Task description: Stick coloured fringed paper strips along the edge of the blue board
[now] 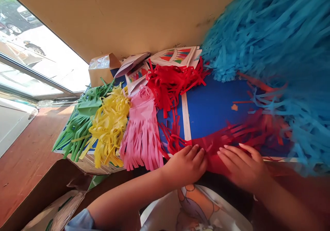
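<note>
A strip of red tissue paper (215, 152) with fringed ends lies at the front edge of the blue table (211, 103). My left hand (187, 164) has its fingers curled over the strip's left part, with red fringe spreading out beyond them. Resting on the right part of the paper is my right hand (242, 165), its fingers stretched out and slightly apart. Behind my hands, a heap of red fringed tissue (175, 81) sits against some white papers. Pink fringed tissue (141, 128) lies left of my left hand and hangs over the edge.
Yellow fringe (109, 121) and green fringe (84, 117) cover the table's left end. A large blue fringed mass (268, 38) hangs at the right. Printed packets (175, 55) and a brown paper bag (103, 67) stand by the wall. An open cardboard box (51, 189) is at lower left.
</note>
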`<state>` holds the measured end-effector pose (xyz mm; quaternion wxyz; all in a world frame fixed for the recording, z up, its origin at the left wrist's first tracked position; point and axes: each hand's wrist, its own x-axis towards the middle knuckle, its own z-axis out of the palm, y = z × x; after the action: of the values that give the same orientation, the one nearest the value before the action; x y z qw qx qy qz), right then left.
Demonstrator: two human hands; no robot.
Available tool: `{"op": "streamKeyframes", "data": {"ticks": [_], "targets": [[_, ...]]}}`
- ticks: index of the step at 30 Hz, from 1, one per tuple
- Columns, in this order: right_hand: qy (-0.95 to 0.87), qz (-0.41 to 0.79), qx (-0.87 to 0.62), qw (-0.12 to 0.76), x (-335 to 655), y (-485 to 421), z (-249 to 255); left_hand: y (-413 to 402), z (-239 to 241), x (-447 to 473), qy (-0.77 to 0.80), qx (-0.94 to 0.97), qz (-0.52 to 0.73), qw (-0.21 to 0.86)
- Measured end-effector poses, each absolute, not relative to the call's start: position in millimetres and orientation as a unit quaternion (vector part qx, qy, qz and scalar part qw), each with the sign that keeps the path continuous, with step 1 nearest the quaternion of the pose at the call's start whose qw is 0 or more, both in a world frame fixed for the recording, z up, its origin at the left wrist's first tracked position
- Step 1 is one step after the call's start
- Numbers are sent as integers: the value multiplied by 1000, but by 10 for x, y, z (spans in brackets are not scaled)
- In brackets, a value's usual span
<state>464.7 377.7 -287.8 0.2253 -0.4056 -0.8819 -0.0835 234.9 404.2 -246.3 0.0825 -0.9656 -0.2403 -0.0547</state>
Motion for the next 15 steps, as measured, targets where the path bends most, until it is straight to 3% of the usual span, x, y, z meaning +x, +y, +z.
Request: {"op": "streamKeyframes", "data": {"ticks": [6,10,15], "targets": [[-898,-63,-383,207,4620,3764,-2940,4104,-2298,2257,-240,-964,-82,78],[-898,-152,-363,196,4640,3812,-2939,4256,-2272,2264,-254,-960,-78,92],[-891,-156,-397,157,4556,3871,-2796,4337,-2339,2238,-264,-964,-31,26]]}}
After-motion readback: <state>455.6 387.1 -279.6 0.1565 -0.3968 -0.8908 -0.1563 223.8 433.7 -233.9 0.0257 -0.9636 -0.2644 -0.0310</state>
